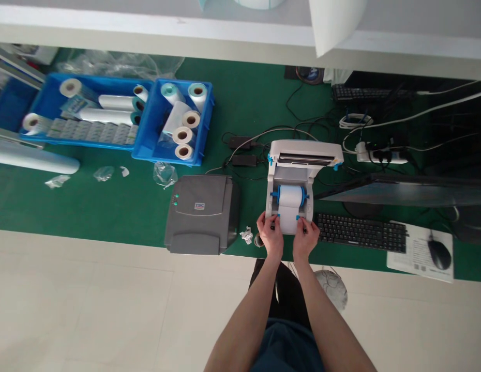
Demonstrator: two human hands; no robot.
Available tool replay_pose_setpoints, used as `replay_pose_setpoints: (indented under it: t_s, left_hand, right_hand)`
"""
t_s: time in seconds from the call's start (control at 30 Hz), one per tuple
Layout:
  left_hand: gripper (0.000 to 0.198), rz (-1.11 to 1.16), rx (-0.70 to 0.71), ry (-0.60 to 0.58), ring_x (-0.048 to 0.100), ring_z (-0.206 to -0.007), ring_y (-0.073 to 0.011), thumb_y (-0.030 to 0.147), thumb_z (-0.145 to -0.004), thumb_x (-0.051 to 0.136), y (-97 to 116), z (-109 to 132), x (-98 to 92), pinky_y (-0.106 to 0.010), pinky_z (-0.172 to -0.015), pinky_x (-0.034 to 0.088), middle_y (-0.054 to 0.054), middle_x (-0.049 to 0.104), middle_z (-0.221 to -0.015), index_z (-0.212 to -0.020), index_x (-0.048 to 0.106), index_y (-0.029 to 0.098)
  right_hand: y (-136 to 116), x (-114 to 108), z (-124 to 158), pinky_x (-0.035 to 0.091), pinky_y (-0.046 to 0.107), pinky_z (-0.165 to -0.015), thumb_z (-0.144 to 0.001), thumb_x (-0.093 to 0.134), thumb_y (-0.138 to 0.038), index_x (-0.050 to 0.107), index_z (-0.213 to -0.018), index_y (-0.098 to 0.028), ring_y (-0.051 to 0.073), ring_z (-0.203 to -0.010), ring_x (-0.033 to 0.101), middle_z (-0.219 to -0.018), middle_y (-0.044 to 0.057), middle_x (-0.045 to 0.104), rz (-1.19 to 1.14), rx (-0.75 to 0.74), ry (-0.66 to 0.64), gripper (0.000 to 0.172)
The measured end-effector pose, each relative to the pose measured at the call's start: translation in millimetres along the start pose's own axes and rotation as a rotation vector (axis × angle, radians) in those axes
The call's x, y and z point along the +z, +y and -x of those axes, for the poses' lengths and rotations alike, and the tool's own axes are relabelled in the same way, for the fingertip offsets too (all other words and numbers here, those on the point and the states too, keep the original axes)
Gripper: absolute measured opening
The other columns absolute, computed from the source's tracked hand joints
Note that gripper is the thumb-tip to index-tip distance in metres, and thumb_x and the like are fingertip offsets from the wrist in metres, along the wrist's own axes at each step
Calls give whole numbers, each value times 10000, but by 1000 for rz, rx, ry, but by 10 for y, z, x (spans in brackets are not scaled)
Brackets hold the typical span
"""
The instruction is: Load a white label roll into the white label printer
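Note:
A white label printer (pixel 272 186) stands open on the green table, its lid (pixel 305 153) tipped back. A white label roll (pixel 290 196) sits inside on a blue spindle, with paper drawn toward the front. My left hand (pixel 270 235) pinches the blue guide at the paper's left edge. My right hand (pixel 305 237) pinches the blue guide at the right edge. Both hands rest on the printer's front.
A grey closed printer (pixel 204 213) stands to the left. Two blue bins (pixel 173 124) of label rolls sit at the back left. A black keyboard (pixel 360 233), a mouse (pixel 439 254), a tilted monitor (pixel 411 188) and cables lie to the right. Paper scraps (pixel 247 235) lie by the hands.

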State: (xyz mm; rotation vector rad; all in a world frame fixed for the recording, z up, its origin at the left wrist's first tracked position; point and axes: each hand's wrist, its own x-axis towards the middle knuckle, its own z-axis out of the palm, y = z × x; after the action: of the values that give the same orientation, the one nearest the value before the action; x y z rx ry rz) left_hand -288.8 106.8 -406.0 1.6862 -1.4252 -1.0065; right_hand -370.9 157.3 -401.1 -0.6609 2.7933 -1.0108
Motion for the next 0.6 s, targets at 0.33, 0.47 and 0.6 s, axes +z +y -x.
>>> replay_pose_setpoints:
  t_s: [0.33, 0.47, 0.6]
  left_hand:
    - [206, 7, 26, -7, 656, -1284, -259, 231, -1005, 623, -93, -9, -11, -411, -1097, 564, -136, 609, -1386, -1078, 816, 236]
    - [209, 19, 28, -6, 673, -1252, -247, 221, -1004, 619, -90, -15, -3, -398, -1082, 575, -136, 604, -1379, -1071, 817, 229]
    - [209, 19, 24, -1, 664, -1254, -246, 213, -1000, 620, -80, -22, 0, -399, -1074, 577, -136, 610, -1365, -1059, 820, 228]
  right_hand:
    - [-43, -44, -14, 561, 439, -982, -1081, 651, -531, 661, -1177, -159, 245, -1092, 601, -1200, 99, 609, 64, -4, -26, 384]
    - [-24, -27, -15, 563, 435, -976, -1082, 652, -521, 660, -1181, -164, 241, -1082, 600, -1197, 96, 607, 83, -7, -23, 371]
    - [24, 5, 8, 561, 447, -997, -1080, 666, -494, 666, -1197, -157, 249, -1110, 601, -1217, 104, 605, 93, -12, -13, 357]
